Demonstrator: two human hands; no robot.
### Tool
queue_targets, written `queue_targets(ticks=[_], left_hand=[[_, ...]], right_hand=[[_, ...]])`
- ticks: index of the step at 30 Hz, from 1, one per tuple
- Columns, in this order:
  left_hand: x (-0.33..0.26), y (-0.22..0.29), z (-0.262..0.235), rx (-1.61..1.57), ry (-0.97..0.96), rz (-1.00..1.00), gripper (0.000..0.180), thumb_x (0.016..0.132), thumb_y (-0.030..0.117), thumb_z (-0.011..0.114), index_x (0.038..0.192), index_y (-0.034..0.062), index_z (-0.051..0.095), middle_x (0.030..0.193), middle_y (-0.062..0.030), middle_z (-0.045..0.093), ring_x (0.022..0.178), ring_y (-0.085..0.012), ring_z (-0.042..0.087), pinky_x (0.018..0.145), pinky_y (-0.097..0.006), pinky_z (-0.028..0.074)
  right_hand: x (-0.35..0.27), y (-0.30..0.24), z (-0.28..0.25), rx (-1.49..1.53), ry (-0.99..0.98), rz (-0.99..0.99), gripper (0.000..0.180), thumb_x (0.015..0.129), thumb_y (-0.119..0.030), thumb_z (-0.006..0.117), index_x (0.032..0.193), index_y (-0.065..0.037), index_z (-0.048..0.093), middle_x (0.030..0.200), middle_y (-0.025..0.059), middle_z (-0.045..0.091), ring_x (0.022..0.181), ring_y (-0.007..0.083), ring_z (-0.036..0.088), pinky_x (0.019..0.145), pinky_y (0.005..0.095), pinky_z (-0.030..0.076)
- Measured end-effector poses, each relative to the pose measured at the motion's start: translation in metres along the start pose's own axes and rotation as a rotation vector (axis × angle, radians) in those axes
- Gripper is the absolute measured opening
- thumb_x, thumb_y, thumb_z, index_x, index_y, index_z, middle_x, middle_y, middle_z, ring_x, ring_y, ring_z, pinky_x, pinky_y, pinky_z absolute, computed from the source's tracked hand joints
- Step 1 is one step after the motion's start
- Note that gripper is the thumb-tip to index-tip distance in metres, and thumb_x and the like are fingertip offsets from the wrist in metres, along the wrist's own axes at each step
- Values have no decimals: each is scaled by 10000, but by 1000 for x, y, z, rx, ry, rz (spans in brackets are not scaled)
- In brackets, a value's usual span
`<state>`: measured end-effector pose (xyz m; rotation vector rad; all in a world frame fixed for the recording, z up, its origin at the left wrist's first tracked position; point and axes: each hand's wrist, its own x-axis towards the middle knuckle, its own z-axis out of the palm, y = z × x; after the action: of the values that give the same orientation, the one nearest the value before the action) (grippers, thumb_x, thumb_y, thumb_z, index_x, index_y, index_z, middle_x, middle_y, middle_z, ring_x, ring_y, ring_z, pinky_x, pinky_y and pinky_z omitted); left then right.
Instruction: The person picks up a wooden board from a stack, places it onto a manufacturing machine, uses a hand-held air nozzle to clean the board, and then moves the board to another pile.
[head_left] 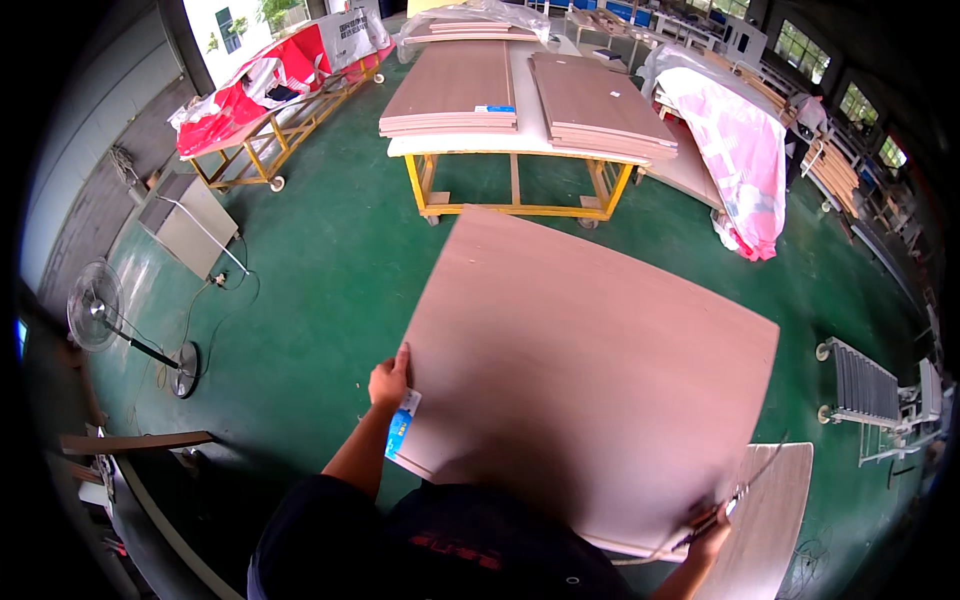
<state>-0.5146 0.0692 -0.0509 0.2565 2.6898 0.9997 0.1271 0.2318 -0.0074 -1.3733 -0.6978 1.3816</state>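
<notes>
My left hand [389,381] is clamped on the near left edge of the big brown board [590,375], thumb lying on top, fingers tucked under where I can't see them. Just below that hand a small blue and white label [401,426] hangs off the board's edge. My right hand [712,530] grips the board's near right corner, closed around the edge, with a thin dark tool [735,495] pinched in the same fingers. The board is held up flat in front of my chest, above the green floor [320,290], tilting slightly away from me.

Under the board's right corner a paler wood-grain panel [770,520] shows. Beyond the board's far edge stands a yellow-framed cart [515,185] carrying 2 stacks of brown boards [455,90]. Right of the board's far corner, pink sheeting [745,150] drapes over another load. Right of the board, a white ribbed rack on wheels [865,385] sits on the floor. Well to the left of the board, a pedestal fan [95,310] stands, and further back left there's a second yellow cart with red sheeting [255,95].
</notes>
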Motion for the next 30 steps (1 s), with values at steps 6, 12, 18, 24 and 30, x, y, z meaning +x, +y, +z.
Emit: queue_targets(ticks=[6,12,18,24,30], left_hand=[[24,-32,-52,-81,196,-141,681,861,642,445,852,8,694,754,-179,669,756,-314,652,735,-414,477],[46,-60,-91,55,265,-294,726,870,660,393,865,1,700,785,-217,658,763,-373,642,713,-466,474],[112,-67,-99,68,336,-395,795,851,699,380,843,-32,693,791,-229,660,755,-385,644,698,-486,480],[179,-92,-111,76,298,-512,820,827,731,377,872,-23,696,833,-212,675,796,-364,656,747,-466,496],[236,-78,-107,8,288,-537,807,814,733,402,826,-19,694,790,-198,671,753,-344,648,722,-455,490]], right_hand=[[124,10,141,-126,-228,32,177,805,-258,620,728,-113,553,615,6,512,482,134,477,449,275,382],[195,39,301,-420,-342,88,213,720,-100,653,554,-99,520,510,8,462,406,150,456,386,301,367],[239,87,434,-622,-241,146,168,667,-120,656,562,-67,536,509,36,488,379,174,476,365,333,380],[214,101,530,-789,-292,169,178,669,-155,691,595,-54,564,549,43,534,430,174,494,410,328,396],[232,98,577,-702,-313,79,177,680,-156,711,624,-46,584,574,33,529,439,159,479,407,323,409]])
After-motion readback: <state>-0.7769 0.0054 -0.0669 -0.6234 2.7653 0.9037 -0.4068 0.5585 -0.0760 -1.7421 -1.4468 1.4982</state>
